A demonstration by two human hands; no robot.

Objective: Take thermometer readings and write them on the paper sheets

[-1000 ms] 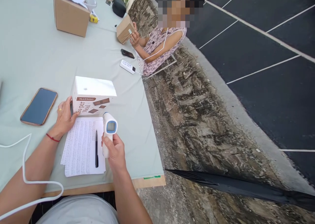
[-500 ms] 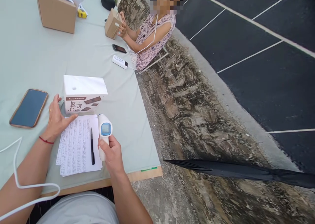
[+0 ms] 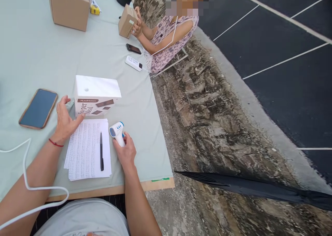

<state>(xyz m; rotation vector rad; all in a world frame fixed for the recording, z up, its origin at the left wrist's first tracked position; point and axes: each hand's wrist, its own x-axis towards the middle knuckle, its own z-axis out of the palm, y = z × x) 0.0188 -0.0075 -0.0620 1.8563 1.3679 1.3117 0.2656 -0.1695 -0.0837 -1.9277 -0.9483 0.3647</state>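
Observation:
My right hand [image 3: 126, 150] is closed around the handle of a white and blue infrared thermometer [image 3: 118, 131], its head lying over the table to the right of the papers. Fingers spread, my left hand [image 3: 65, 120] rests at the left front corner of a white box [image 3: 97, 87] printed "Super Meal"; the thumb reaches the box's lower front edge. In front of the box lies a stack of handwritten sheets [image 3: 84, 149]. A black pen [image 3: 101, 153] lies on the sheets' right side.
A phone [image 3: 38, 108] lies left of my left hand, near a white cable [image 3: 25, 166]. Farther off are a cardboard box [image 3: 70, 9], a yellow tape measure [image 3: 95, 9], another phone [image 3: 134, 48] and a white device [image 3: 133, 63]. Across the corner, a seated person holds a small carton [image 3: 126, 21].
My right hand has turned the thermometer, so its buttons and side now show and its head points left. It also moved a little right of the papers. The view has shifted slightly.

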